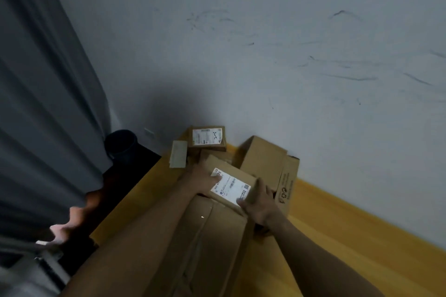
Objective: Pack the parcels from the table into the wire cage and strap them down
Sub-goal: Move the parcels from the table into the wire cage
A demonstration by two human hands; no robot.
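Where both bare forearms reach in from the lower edge, a long brown carton (205, 246) lies between them on the yellow surface (337, 236), its taped seam running away from the camera.

At the carton's far end: the labelled parcel (230, 184), small, brown, with a white shipping label facing up. It sits over the carton's far edge, tilted a little; cannot tell whether it rests on the carton or is lifted off it.

Left hand (202, 176) grips the parcel's left side, thumb laid across the near corner of the label, fingers hidden past the edge. Right hand (259, 202) grips the right side, thumb on the label's other corner, fingers up along the parcel's side wall. Both hands are closed on this one parcel.

Just right of it and behind: a tall carton (264, 164), plain top, a recycling mark printed on its side panel. It touches or nearly touches the held parcel.

Further back, near the wall: a small box (207, 138) with a pale label and a black handwritten mark, sitting on top of other cardboard. Just left of it lies a pale flat packet (178, 154), tilted.

Off the surface's far left corner: a dark round bin (121, 143), low down.

Left side: a grey curtain (48, 79) hangs in folds. Behind everything, a pale scuffed wall (265, 31). Dim light; lower left corner too blurred to read.
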